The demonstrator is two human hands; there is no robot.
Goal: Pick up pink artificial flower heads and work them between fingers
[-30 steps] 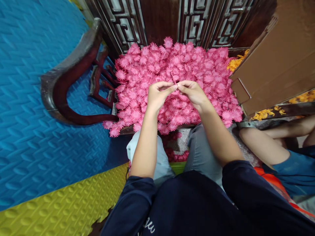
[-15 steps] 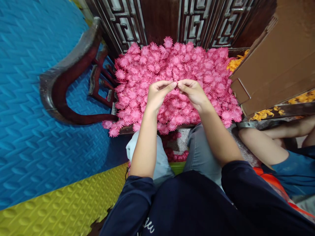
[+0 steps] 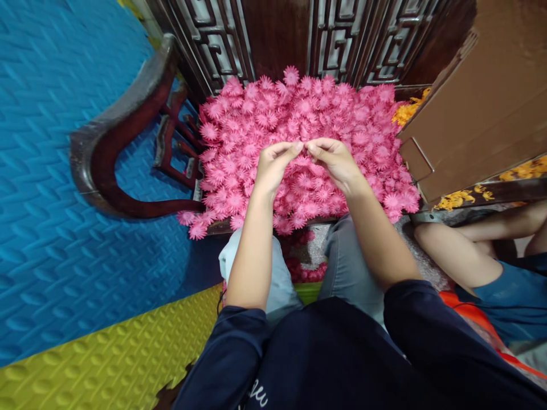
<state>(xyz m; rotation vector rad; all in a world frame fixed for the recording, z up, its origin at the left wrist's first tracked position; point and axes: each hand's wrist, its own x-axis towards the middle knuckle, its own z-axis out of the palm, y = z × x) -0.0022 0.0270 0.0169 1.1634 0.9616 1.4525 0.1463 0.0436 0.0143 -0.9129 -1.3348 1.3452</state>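
A thick heap of pink artificial flowers (image 3: pixel 239 171) covers the wooden seat in front of me. Over the middle of the heap, my left hand (image 3: pixel 276 162) has its thumb and fingertips pressed together. My right hand (image 3: pixel 333 159) is pinched the same way, its fingertips nearly meeting those of the left. Whatever lies between the fingertips is too small to make out; pink petals directly behind blend with it.
A carved dark wooden armrest (image 3: pixel 96 165) curves out at left, above blue foam mats (image 3: pixel 38 239). At right stands a brown cardboard box (image 3: pixel 478 102) near orange flowers (image 3: pixel 455 199). Another person's bent leg (image 3: pixel 457 253) is beside me. Latticed dark wood panels (image 3: pixel 277 34) rise behind the heap.
Both pinched hands stay almost in place over the pink flowers, with only a slight shift of the fingertips to the left. The view has moved very little.
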